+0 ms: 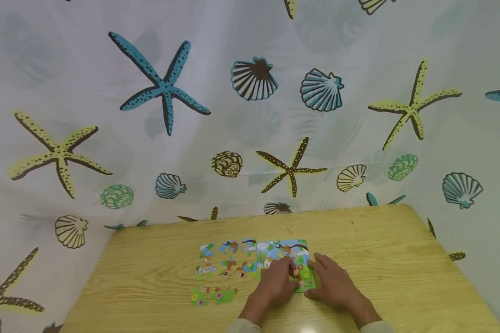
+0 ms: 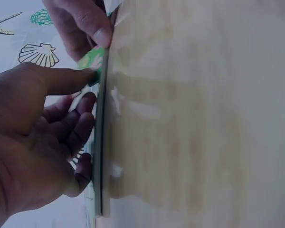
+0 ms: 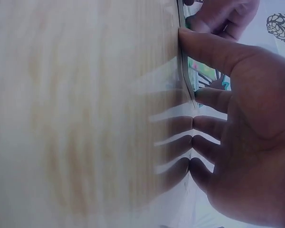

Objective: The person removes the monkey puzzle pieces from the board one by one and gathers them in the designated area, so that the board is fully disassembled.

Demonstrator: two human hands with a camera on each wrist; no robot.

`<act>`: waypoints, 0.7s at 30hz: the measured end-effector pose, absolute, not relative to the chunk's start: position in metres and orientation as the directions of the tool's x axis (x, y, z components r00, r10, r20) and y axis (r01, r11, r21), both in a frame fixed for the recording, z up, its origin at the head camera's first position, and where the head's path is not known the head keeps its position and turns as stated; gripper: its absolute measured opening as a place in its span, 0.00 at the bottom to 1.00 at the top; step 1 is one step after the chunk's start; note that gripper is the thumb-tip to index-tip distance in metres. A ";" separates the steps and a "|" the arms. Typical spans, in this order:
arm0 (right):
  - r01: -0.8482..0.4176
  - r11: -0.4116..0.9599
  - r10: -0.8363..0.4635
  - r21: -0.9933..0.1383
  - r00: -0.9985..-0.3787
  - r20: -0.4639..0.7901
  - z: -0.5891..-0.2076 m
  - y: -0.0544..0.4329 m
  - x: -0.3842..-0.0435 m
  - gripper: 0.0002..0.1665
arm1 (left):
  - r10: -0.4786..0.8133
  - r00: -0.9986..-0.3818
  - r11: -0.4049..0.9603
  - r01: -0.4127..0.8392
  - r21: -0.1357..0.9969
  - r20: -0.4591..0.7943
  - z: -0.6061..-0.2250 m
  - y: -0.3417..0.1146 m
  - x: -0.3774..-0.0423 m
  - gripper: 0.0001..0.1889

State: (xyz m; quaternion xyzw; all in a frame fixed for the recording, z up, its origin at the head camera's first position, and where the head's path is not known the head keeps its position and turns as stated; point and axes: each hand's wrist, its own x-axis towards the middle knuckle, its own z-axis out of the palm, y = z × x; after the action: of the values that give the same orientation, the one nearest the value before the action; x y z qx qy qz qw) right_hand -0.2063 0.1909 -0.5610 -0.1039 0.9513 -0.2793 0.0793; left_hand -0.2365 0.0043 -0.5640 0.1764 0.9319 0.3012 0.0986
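A picture board point(image 1: 287, 249) with a cartoon monkey scene lies on the table. My left hand point(image 1: 277, 282) is over its lower part, fingers curled. In the left wrist view, the left thumb point(image 2: 71, 80) meets the edge of a small green puzzle piece point(image 2: 93, 77) on the board; the fingertips hide most of it. My right hand point(image 1: 335, 284) lies at the board's right side, its fingers fairly straight. In the right wrist view, its thumb point(image 3: 204, 45) touches the board's near edge and the other fingertips rest on the table.
Left of the board, several loose puzzle pieces point(image 1: 229, 270) lie in rows, with a gap at the bottom right of the group. The wooden table point(image 1: 150, 273) runs back to a hanging cloth point(image 1: 216, 134) printed with starfish and shells.
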 end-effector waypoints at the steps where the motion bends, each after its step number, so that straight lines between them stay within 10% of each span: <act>1: -0.153 0.823 -0.242 -0.547 -0.966 -0.095 -0.561 0.190 -0.206 0.46 | 0.389 -0.918 0.739 0.267 0.618 -0.069 -0.564 0.004 -0.237 0.10; 21: -0.144 0.845 -0.236 -0.514 -0.964 -0.119 -0.560 0.188 -0.206 0.48 | 0.230 -0.970 0.614 0.086 0.785 -0.074 -0.559 -0.088 -0.228 0.05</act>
State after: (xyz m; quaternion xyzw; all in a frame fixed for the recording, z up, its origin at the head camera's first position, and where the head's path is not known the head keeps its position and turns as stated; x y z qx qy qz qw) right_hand -0.2059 0.1877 -0.5596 -0.0993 0.9564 -0.2597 0.0891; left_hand -0.2281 -0.0882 -0.5588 0.0884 0.8943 0.4305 0.0838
